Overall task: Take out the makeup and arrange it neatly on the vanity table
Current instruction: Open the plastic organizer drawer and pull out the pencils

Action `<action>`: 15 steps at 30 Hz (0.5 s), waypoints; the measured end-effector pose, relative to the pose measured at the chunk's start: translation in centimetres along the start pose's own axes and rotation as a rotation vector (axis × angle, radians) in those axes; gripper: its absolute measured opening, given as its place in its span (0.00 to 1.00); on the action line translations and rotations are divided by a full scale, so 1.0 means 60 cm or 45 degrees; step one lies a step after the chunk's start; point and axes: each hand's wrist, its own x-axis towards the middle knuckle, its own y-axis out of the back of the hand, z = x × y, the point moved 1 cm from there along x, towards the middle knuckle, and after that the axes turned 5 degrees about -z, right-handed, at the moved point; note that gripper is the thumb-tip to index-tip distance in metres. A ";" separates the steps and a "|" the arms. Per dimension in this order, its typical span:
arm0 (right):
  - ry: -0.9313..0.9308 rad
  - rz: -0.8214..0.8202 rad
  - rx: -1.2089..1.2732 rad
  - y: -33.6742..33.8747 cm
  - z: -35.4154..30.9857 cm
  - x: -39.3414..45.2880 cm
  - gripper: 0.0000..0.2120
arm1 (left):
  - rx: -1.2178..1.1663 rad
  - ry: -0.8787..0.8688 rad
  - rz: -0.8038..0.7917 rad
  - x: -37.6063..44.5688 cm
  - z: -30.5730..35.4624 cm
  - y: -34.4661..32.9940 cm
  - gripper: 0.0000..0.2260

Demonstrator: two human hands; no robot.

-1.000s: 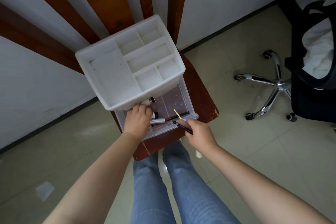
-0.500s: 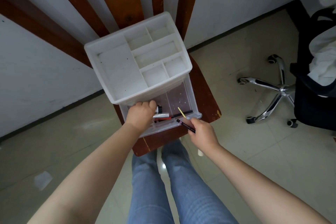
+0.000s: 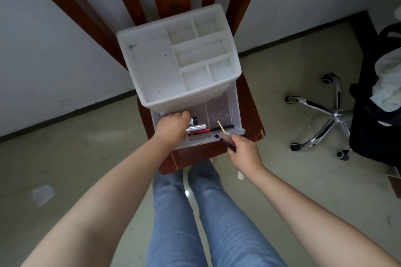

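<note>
Emptying has barely begun: her right hand [image 3: 244,150] pinches a dark pencil [image 3: 225,143] near the open drawer [image 3: 235,112], her left hand [image 3: 172,129] curls onto a silver tube [image 3: 196,127] inside; the organizer tray [image 3: 138,67] holds nothing yet.

Black office chair [image 3: 373,115] w/ chrome star base [image 3: 323,119] stood at right on tiled floor [image 3: 65,158], white cloth [image 3: 388,84] lay on seat, white wall [image 3: 54,50] behind, blue jeans [image 3: 217,223] below.

I see the organizer [image 3: 156,76] overhanging the open drawer [image 3: 236,115]; only its front strip is reachable from above.
</note>
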 end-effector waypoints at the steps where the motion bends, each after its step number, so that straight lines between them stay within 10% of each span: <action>1: 0.001 0.009 0.005 0.000 -0.001 -0.001 0.07 | -0.102 0.005 0.032 -0.009 -0.003 0.003 0.11; 9: 0.011 0.021 -0.013 -0.003 -0.006 -0.004 0.06 | -0.602 0.388 0.144 -0.132 -0.022 -0.020 0.12; 15: 0.044 0.025 -0.097 -0.001 -0.004 -0.004 0.04 | -0.023 -0.169 0.269 -0.172 0.008 -0.041 0.18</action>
